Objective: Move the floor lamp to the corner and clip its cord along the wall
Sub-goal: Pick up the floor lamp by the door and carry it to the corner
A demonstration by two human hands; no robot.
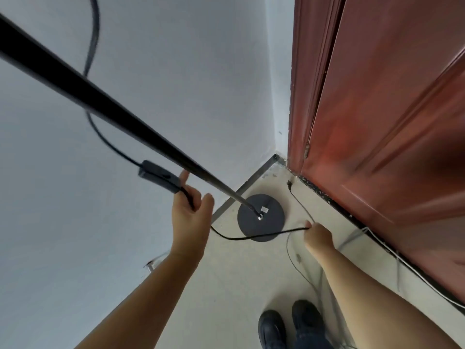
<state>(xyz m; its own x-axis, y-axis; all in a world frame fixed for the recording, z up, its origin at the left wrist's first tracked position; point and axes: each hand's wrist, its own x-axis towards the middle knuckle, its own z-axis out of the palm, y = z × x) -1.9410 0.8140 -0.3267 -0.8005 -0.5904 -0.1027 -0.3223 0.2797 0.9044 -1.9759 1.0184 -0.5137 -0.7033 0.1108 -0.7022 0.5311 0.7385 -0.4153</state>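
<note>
- The lamp is standing on the floor in the corner, between the wall and the door, so I am judging the moving part as done.
- Its pole is rising toward the camera, crossing in front of the wall.
- The left hand is grasping the cord just below the inline switch, close to the wall.
- The right hand is pinching the same cord further along, above the floor and near the base, so a slack loop is hanging between both hands.
- The plug is lying on the floor beside the door frame, not plugged in.
- No clip is showing on the wall, so the clipping is seeming not yet done; the cord is hanging loose there.
</note>
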